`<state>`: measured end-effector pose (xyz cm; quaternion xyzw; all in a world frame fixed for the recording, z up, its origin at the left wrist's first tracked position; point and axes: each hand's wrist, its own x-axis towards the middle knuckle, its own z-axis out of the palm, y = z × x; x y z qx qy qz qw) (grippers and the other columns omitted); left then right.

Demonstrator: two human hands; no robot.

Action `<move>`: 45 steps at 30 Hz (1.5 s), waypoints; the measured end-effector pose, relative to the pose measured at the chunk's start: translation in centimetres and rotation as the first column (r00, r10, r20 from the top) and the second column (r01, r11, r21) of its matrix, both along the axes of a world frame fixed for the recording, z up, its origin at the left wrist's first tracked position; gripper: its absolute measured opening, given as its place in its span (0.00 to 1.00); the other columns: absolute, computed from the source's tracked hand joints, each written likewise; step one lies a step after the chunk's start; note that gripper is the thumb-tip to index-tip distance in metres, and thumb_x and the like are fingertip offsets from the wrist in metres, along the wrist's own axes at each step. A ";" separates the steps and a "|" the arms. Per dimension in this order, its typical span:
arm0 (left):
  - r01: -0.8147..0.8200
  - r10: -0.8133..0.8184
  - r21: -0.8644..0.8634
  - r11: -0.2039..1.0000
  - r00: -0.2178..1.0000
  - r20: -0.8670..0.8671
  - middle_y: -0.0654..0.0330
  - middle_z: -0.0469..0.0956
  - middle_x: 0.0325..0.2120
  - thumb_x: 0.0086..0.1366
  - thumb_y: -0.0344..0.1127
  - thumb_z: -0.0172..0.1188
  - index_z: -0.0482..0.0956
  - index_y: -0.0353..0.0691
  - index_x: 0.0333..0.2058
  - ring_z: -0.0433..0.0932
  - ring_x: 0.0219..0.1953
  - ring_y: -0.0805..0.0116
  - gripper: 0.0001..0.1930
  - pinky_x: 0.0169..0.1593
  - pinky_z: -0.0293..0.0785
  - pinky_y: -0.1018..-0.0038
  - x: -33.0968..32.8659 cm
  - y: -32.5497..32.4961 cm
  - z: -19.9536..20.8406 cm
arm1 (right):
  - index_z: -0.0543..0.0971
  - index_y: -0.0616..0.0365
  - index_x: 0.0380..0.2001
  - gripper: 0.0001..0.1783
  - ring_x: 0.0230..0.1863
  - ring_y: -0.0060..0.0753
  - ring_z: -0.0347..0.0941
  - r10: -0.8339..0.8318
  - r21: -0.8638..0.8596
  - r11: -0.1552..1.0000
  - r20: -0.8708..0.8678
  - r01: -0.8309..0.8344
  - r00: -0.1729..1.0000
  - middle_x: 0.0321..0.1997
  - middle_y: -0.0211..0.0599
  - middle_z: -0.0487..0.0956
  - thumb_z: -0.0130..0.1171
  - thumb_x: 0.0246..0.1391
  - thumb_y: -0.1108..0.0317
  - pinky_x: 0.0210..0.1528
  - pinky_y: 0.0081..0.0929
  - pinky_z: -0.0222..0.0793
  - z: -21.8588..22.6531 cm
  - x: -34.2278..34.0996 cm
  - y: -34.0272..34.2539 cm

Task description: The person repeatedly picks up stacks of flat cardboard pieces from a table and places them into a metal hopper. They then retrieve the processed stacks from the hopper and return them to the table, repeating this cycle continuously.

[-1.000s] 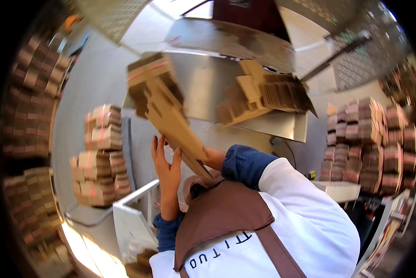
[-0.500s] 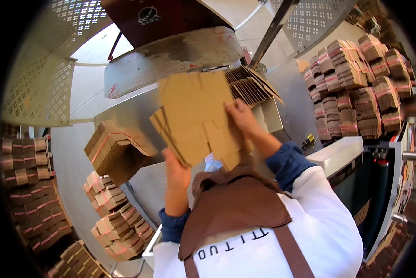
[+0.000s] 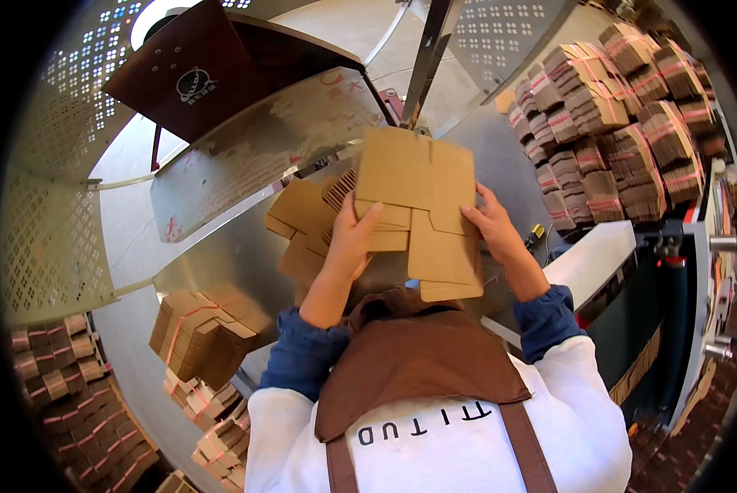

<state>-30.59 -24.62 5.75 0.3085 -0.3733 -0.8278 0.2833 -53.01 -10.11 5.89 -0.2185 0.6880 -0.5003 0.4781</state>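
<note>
Up in front of my chest is a flat, folded cardboard box [image 3: 417, 177], brown, with cut flaps at its lower end. My left hand [image 3: 353, 234] is closed on its left edge, thumb lying on the near face. On the opposite edge my right hand [image 3: 491, 222] grips it with thumb and fingers. Whether it is one sheet or several, I cannot tell. Partly hidden behind it and my left hand, more flat cardboard boxes [image 3: 296, 209] lie on the metal table [image 3: 212, 263]. Farther left sits a strapped bundle of cardboard [image 3: 200, 333].
A dark red panel [image 3: 188, 78] and a worn metal plate [image 3: 253, 148] stand beyond the table. Tied cardboard stacks [image 3: 606, 123] are piled at the right, and others [image 3: 81, 411] at the left. A machine with a white cover [image 3: 590, 255] stands close on my right.
The view has turned to the right. The held cardboard has come round straighter, and my left hand has shifted up along its left side. Both hands still hold it.
</note>
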 end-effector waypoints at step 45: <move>-0.186 0.563 -0.533 0.826 0.198 0.803 0.44 0.80 0.39 0.67 0.54 0.49 0.77 0.32 0.44 0.80 0.42 0.54 0.26 0.44 0.73 0.62 24.4 -9.6 -20.3 | 0.71 0.61 0.57 0.30 0.54 0.51 0.72 0.559 0.382 0.826 -0.471 -0.414 0.682 0.55 0.54 0.73 0.53 0.60 0.50 0.55 0.34 0.67 -16.9 -6.7 -10.0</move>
